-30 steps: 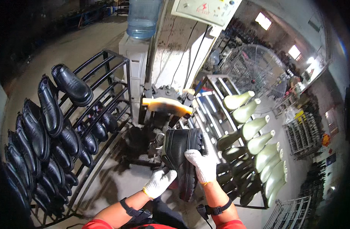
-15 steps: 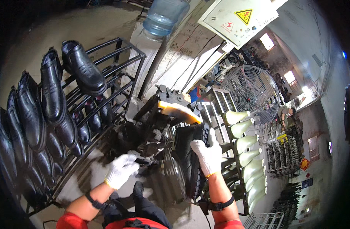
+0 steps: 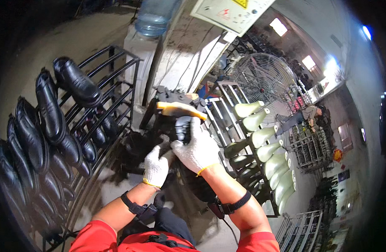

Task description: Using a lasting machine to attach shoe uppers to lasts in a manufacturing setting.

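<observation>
While both forearms rise from the lower edge and bend inward at the elbows, the gloved hands meet at a black shoe (image 3: 182, 128) mounted on the dark machine (image 3: 167, 122) in front of the person. The right hand (image 3: 198, 148) lies palm-down over the shoe, fingers curled around it in a grip. The left hand (image 3: 156, 166) sits just below and beside it, fingers bent against the shoe's lower part; whether it grips cannot be told. A yellow-tan last (image 3: 178, 110) tops the machine. Finished black shoes (image 3: 50, 122) fill the rack (image 3: 117, 75) on the left, and pale green lasts (image 3: 266, 149) line the rack (image 3: 220, 107) on the right.
</observation>
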A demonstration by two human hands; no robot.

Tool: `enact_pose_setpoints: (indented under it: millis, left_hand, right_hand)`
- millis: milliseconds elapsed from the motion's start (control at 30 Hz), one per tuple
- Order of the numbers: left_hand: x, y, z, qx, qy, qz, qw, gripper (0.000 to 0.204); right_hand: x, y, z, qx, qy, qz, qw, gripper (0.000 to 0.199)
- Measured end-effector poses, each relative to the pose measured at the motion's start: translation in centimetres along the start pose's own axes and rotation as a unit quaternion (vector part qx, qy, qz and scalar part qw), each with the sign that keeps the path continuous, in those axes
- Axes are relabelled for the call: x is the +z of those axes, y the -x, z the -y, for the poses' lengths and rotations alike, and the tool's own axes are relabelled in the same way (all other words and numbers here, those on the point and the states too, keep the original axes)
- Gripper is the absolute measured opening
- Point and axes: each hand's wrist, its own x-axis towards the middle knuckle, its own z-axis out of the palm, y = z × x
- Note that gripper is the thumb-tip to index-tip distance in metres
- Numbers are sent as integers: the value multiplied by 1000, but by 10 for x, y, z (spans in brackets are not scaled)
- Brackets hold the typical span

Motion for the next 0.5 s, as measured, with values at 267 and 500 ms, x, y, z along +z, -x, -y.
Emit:
enact_pose_setpoints:
  millis: [267,500]
  left_hand:
    - [24,36,-7,-34,154,30,987,56]
    - [-8,23,-25,-163,181,91,966,70]
  right_hand:
    - [42,58,-78,208,-633,281,691,41]
    - [53,70,-48,260,-714,227,609,54]
